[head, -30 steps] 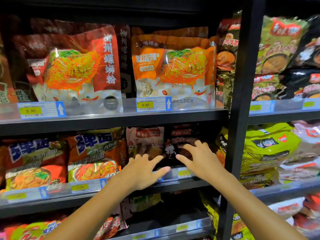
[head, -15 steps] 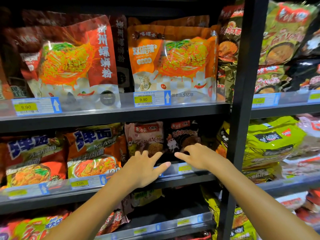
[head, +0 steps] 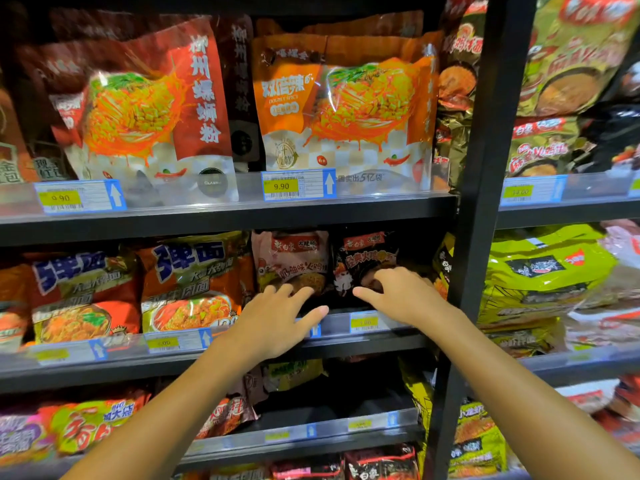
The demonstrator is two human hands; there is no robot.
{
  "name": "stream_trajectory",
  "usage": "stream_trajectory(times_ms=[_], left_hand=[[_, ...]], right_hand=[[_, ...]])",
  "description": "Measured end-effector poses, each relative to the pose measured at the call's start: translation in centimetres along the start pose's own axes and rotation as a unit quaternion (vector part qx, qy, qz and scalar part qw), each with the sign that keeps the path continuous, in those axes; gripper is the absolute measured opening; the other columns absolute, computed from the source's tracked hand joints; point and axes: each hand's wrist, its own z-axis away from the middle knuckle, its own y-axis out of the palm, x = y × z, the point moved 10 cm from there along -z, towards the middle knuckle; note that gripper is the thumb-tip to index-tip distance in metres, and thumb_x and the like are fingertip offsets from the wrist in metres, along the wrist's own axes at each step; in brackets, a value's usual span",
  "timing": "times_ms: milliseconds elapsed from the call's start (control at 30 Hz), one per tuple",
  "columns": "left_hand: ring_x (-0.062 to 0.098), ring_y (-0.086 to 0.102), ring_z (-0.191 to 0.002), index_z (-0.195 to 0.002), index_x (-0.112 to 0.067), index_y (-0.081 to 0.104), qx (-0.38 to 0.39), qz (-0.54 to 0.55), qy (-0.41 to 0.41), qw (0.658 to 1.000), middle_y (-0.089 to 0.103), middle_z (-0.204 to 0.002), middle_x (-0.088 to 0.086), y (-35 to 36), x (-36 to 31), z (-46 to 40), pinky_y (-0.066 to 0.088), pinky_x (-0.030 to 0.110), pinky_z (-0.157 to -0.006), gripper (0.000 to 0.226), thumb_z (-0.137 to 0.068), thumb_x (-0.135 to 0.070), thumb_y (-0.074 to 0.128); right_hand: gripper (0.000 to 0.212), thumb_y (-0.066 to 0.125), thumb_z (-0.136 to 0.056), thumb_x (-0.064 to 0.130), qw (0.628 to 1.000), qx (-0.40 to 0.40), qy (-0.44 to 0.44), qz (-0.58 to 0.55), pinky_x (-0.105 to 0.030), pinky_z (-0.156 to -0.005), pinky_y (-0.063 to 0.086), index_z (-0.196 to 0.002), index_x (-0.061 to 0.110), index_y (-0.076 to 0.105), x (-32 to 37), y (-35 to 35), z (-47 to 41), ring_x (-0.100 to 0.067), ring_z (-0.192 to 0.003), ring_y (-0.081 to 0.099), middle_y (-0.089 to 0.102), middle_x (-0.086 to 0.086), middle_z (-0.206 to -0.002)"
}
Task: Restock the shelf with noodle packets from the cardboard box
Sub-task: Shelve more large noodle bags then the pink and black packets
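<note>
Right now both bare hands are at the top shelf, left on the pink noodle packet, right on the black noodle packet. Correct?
Not quite. The head view shows both hands at the middle shelf, below the top one. The rest holds: left hand on the pink noodle packet, right hand on the black noodle packet.

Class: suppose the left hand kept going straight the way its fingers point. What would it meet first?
Most likely the pink noodle packet on the middle shelf; the left hand points up into it, though depth is unclear.

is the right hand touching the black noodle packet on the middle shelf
Touching. In the head view the right hand lies against the front of the black noodle packet, its fingers pressed onto the lower part with no gap showing.
</note>
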Motion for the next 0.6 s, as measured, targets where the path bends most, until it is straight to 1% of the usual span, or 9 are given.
stream_trajectory(times_ms=[67,100,167,233,333,400,500,567,600], left_hand=[[0.026,0.037,-0.131,-0.154,-0.031,0.024,-0.018,0.018,0.011,1.000,0.038,-0.147,0.000,-0.2,-0.2,0.3,0.040,0.039,-0.104,0.069,-0.096,-0.069,0.020],[0.024,0.036,-0.131,-0.154,-0.032,0.024,-0.029,0.030,0.016,0.999,0.038,-0.147,-0.002,-0.4,-0.3,0.5,0.041,0.039,-0.103,0.069,-0.096,-0.069,0.021],[0.022,0.036,-0.130,-0.154,-0.034,0.022,-0.041,0.054,0.029,0.997,0.038,-0.145,-0.005,-0.5,-0.8,0.5,0.042,0.038,-0.101,0.067,-0.096,-0.068,0.023],[0.021,0.038,-0.126,-0.154,-0.037,0.019,-0.029,0.072,0.057,0.995,0.040,-0.140,-0.006,-0.3,-2.1,0.2,0.041,0.036,-0.099,0.063,-0.098,-0.065,0.026],[0.021,0.042,-0.116,-0.153,-0.047,0.012,0.033,0.124,0.091,0.988,0.047,-0.122,-0.002,0.3,-4.5,-0.8,0.041,0.037,-0.095,0.058,-0.099,-0.061,0.030],[0.026,0.044,-0.118,-0.153,-0.046,0.011,0.071,0.133,0.075,0.986,0.047,-0.119,0.003,0.9,-5.1,-1.8,0.041,0.040,-0.097,0.061,-0.098,-0.063,0.031],[0.029,0.040,-0.133,-0.157,-0.030,0.013,0.136,0.151,0.030,0.979,0.043,-0.142,0.010,1.7,-5.1,-2.9,0.038,0.043,-0.105,0.077,-0.094,-0.072,0.029],[0.027,0.042,-0.136,-0.158,-0.022,0.015,0.156,0.193,0.006,0.969,0.042,-0.148,0.010,1.6,-5.1,-3.5,0.035,0.039,-0.108,0.083,-0.093,-0.073,0.026],[0.026,0.037,-0.141,-0.158,-0.018,0.016,0.159,0.205,-0.007,0.966,0.036,-0.155,0.009,1.5,-5.1,-3.8,0.030,0.038,-0.112,0.084,-0.094,-0.072,0.024]], right_hand=[[0.048,0.046,-0.094,0.064,0.999,-0.035,-0.020,-0.011,-0.037,-0.073,0.049,-0.101,0.019,0.059,-0.1,-0.8,0.5,-0.024,-0.093,0.060,0.060,0.002,-0.092],[0.050,0.047,-0.094,0.063,0.998,-0.045,-0.028,-0.019,-0.040,-0.079,0.051,-0.113,0.019,0.059,-0.1,-1.1,0.8,-0.025,-0.100,0.060,0.061,-0.001,-0.102],[0.059,0.047,-0.094,0.063,0.997,-0.058,-0.034,-0.032,-0.045,-0.089,0.051,-0.133,0.019,0.053,-0.1,-1.4,1.2,-0.027,-0.113,0.056,0.059,-0.006,-0.121],[0.064,0.046,-0.094,0.062,0.997,-0.059,-0.028,-0.039,-0.046,-0.094,0.049,-0.142,0.020,0.046,-0.2,-1.2,1.3,-0.029,-0.124,0.049,0.054,-0.009,-0.133],[0.067,0.046,-0.095,0.061,0.998,-0.043,-0.025,-0.042,-0.046,-0.097,0.047,-0.147,0.021,0.039,0.0,-0.5,1.1,-0.031,-0.131,0.042,0.047,-0.010,-0.141],[0.067,0.046,-0.095,0.061,0.998,-0.034,-0.024,-0.050,-0.046,-0.098,0.047,-0.148,0.021,0.038,-0.1,0.0,1.0,-0.032,-0.132,0.042,0.047,-0.010,-0.143],[0.066,0.045,-0.095,0.061,0.998,-0.017,-0.008,-0.055,-0.046,-0.098,0.048,-0.146,0.019,0.041,-0.5,0.4,0.9,-0.033,-0.132,0.042,0.049,-0.011,-0.140],[0.066,0.044,-0.095,0.062,0.999,-0.014,0.005,-0.050,-0.046,-0.099,0.047,-0.143,0.018,0.044,-0.8,0.5,0.8,-0.034,-0.132,0.042,0.050,-0.013,-0.139],[0.065,0.043,-0.095,0.063,0.999,-0.014,0.014,-0.050,-0.046,-0.099,0.046,-0.142,0.017,0.045,-1.0,0.6,0.8,-0.036,-0.132,0.041,0.049,-0.014,-0.139]])
